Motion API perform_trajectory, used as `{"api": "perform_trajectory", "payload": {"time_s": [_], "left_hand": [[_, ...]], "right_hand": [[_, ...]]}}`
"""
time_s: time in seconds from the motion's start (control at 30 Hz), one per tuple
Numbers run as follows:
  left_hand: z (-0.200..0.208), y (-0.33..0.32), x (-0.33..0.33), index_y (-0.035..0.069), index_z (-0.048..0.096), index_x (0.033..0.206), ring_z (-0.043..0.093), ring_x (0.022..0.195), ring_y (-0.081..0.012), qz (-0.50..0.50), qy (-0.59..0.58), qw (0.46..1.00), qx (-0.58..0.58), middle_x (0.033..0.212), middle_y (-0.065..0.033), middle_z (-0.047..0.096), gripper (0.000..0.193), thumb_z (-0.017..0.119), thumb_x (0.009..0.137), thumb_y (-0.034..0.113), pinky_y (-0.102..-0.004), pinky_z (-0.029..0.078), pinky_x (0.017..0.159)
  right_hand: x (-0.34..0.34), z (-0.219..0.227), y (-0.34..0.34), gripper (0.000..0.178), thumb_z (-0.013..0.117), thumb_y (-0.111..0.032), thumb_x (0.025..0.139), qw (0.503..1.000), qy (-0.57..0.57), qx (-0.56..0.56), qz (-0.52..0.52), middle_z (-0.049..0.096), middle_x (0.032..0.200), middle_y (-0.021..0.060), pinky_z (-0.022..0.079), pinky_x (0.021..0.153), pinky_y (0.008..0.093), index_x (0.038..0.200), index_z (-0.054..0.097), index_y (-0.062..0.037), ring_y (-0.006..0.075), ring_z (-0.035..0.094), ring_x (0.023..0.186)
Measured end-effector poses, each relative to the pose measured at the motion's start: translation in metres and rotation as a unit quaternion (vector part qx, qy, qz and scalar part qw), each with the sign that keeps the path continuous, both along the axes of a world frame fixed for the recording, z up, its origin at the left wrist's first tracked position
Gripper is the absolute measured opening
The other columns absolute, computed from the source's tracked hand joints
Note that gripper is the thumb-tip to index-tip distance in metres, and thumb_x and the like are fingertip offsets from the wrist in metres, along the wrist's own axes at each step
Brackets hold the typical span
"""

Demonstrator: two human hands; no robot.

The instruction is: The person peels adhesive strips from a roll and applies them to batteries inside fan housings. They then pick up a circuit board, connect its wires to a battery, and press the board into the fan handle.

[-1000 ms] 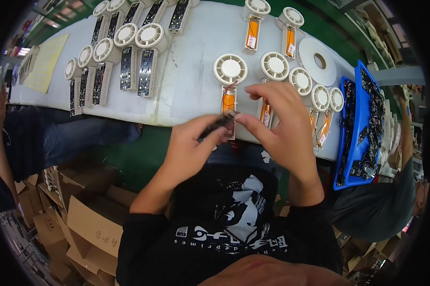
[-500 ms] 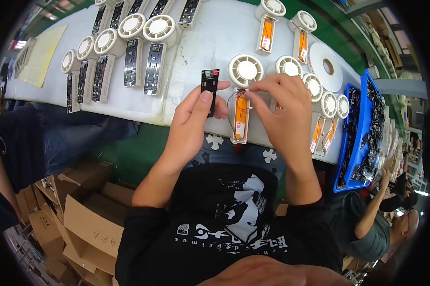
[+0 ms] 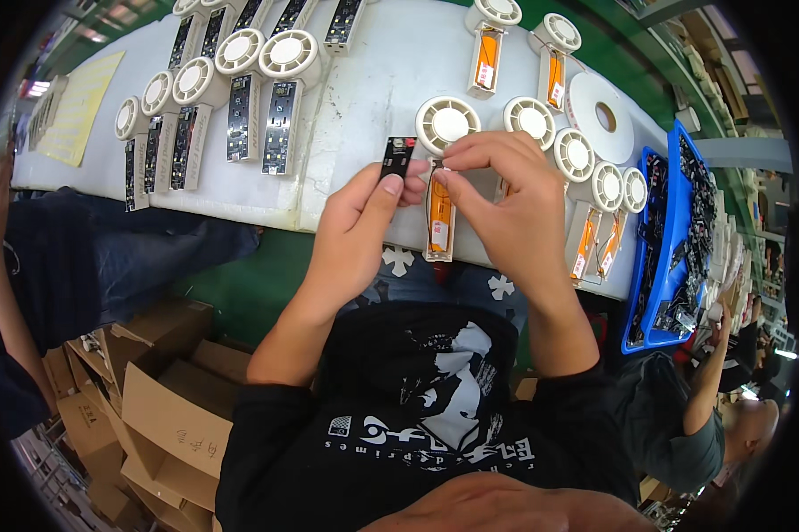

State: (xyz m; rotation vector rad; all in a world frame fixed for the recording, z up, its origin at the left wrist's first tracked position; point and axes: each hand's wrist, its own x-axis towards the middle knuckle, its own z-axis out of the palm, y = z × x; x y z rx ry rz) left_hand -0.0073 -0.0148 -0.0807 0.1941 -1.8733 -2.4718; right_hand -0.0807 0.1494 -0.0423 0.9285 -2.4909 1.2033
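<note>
My left hand (image 3: 355,222) grips a narrow black circuit board (image 3: 397,160) between thumb and fingers, its top end sticking up. Just right of it, my right hand (image 3: 522,204) is closed in a pinch on a thin wire (image 3: 429,189) near its end; the fingertips partly hide the grip. Below both hands lies an open white handheld fan (image 3: 449,126), round head away from me. An orange battery (image 3: 440,213) with a white label lies in its handle. Another fan head (image 3: 530,122) sits partly behind my right hand.
More open fans with orange batteries (image 3: 584,241) lie to the right, beside a white tape roll (image 3: 600,115). Blue trays (image 3: 668,239) of dark boards stand at the right edge. Fans with boards fitted (image 3: 281,124) fill the left. Other people stand at both sides; cardboard boxes (image 3: 173,417) are lower left.
The board in my left hand has shifted slightly right, closer to the fan's handle. My right hand has moved a little left, its pinch now beside the board.
</note>
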Motion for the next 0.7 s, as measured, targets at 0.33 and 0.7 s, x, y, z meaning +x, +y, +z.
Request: {"api": "perform_trajectory", "payload": {"time_s": [0.33, 0.7], "left_hand": [[0.001, -0.011, 0.007, 0.0, 0.055, 0.14, 0.044, 0.077, -0.0083, -0.017, -0.035, 0.997, 0.063, 0.09, -0.003, 0.058, 0.039, 0.041, 0.111, 0.022, -0.0219, 0.039, 0.071], [-0.001, -0.011, 0.007, 0.0, 0.06, 0.13, 0.041, 0.071, -0.0068, -0.063, -0.074, 0.989, 0.115, 0.086, 0.0001, 0.052, 0.037, 0.04, 0.112, 0.025, -0.0234, 0.036, 0.064]], "right_hand": [[0.026, -0.01, -0.013, 0.016, 0.077, -0.003, 0.083, 0.999, -0.028, 0.009, -0.043, 0.074, 0.091, 0.0008, 0.041, 0.082, 0.032, 0.097, 0.075, -0.0087, 0.0193, 0.065, 0.087], [0.018, -0.015, -0.012, 0.015, 0.077, -0.007, 0.084, 0.995, 0.084, 0.028, -0.035, 0.072, 0.086, 0.0007, 0.041, 0.078, 0.0325, 0.099, 0.077, -0.0089, 0.0191, 0.061, 0.08]]}}
